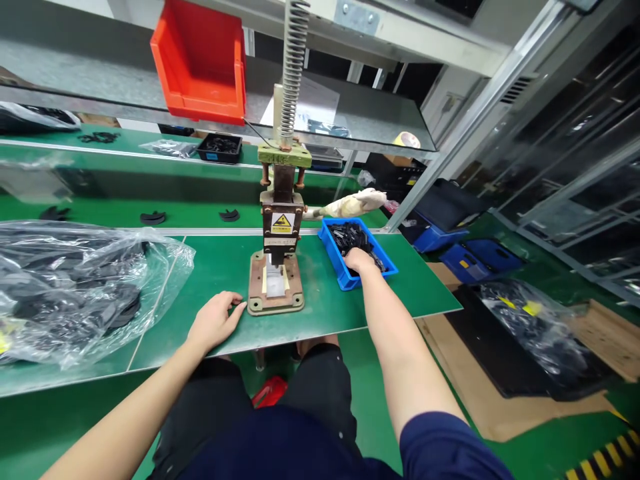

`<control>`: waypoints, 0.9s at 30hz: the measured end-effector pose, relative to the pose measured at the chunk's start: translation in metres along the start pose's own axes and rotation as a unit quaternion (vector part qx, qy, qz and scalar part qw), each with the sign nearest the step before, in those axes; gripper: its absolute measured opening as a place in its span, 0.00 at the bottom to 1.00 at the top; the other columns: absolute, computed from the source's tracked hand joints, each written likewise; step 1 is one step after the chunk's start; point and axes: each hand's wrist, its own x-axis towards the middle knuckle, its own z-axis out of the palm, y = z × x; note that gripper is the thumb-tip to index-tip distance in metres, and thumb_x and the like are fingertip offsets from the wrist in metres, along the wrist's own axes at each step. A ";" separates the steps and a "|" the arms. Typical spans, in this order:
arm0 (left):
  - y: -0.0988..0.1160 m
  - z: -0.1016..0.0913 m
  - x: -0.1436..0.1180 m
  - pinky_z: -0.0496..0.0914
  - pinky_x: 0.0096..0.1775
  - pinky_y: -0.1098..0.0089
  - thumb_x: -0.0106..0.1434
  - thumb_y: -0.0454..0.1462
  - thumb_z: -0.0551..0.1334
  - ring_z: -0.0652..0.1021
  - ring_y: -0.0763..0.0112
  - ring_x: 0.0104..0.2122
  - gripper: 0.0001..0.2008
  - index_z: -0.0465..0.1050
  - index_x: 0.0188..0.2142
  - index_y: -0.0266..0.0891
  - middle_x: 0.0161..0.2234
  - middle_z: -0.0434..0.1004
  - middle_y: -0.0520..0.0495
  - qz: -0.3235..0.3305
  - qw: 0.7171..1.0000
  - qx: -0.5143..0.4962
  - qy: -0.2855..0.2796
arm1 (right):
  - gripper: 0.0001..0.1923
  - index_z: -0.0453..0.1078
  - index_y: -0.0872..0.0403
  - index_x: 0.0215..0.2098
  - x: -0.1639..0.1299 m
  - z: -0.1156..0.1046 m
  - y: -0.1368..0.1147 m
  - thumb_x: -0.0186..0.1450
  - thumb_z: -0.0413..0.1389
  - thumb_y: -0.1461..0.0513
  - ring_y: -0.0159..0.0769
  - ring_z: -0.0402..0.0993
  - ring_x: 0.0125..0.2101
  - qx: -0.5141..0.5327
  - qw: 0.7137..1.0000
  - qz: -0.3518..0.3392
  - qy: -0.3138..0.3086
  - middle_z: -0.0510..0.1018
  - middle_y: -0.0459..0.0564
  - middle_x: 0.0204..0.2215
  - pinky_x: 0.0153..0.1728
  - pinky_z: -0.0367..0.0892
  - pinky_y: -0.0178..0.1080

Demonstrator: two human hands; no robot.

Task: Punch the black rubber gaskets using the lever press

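My left hand (216,320) rests on the green tabletop, palm down, its thumb and fingers apart and nothing in it. Its fingertips lie close to the base plate (256,305) of a bench hand press (281,227), which carries a yellow warning label and a tall spring. To the right of the press, my right hand (359,260) reaches into a blue bin (345,279). Small black plastic parts (349,235) fill that bin. The fingers of this hand are hidden among the parts, so what they hold cannot be made out.
A clear plastic bag (165,267) of black parts covers the table's left side. The press's wrapped lever (357,202) sticks out above the blue bin. Behind stand a red bin (200,107) on the shelf and a small black tray (220,157). Cardboard (480,393) lies on the right.
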 end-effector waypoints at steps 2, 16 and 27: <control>0.000 0.000 0.000 0.75 0.50 0.57 0.73 0.52 0.57 0.82 0.54 0.44 0.17 0.76 0.45 0.44 0.45 0.84 0.42 0.004 1.000 0.002 0.001 | 0.24 0.72 0.56 0.59 0.001 0.001 -0.002 0.73 0.60 0.48 0.42 0.77 0.55 0.006 1.000 0.010 0.007 0.77 0.56 0.57 0.57 0.77 0.52; -0.007 0.004 0.000 0.75 0.49 0.58 0.74 0.53 0.56 0.82 0.56 0.43 0.19 0.75 0.45 0.44 0.46 0.84 0.43 0.012 1.000 0.018 0.000 | 0.22 0.72 0.55 0.57 0.005 0.004 0.023 0.73 0.60 0.50 0.39 0.78 0.52 0.118 0.990 -0.012 0.079 0.78 0.54 0.54 0.54 0.79 0.49; -0.012 0.006 -0.005 0.75 0.49 0.58 0.72 0.54 0.59 0.82 0.57 0.43 0.19 0.77 0.44 0.45 0.44 0.84 0.45 -0.005 1.000 -0.015 0.013 | 0.20 0.73 0.56 0.52 -0.041 0.013 0.054 0.74 0.60 0.49 0.33 0.79 0.41 0.280 0.924 -0.103 0.237 0.80 0.50 0.44 0.44 0.80 0.41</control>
